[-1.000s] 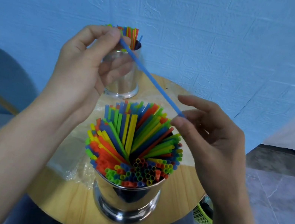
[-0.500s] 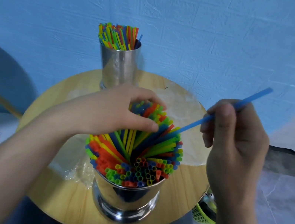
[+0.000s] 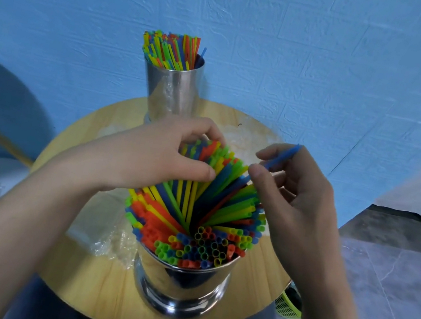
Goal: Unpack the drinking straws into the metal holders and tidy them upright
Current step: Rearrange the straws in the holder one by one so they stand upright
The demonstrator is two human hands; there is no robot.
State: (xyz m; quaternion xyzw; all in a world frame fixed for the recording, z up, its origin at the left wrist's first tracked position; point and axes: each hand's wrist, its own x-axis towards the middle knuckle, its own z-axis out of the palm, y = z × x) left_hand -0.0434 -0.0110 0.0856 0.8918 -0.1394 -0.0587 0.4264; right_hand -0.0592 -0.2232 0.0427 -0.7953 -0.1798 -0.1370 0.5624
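- My left grip [image 3: 154, 155] curls over the fanned plastic straws [image 3: 195, 212], with fingers and thumb clasping their tops.
- My right grip [image 3: 294, 201] pinches one thin blue straw [image 3: 282, 157], whose lower end slants in among the others.
- These hollow, many-coloured tubes fill the shiny round metal holder [image 3: 182, 285] on the round wood-grain worktop [image 3: 87, 286].
- A taller cylindrical holder [image 3: 172, 91] stands behind, and crinkled clear wrap [image 3: 105, 233] lies beside.

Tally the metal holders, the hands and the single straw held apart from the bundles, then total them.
Metal holders: 2 (near holder, far holder)
Hands: 2 (left hand gripping the bundled straws, right hand pinching the blue straw)
Single straws: 1
Total: 5
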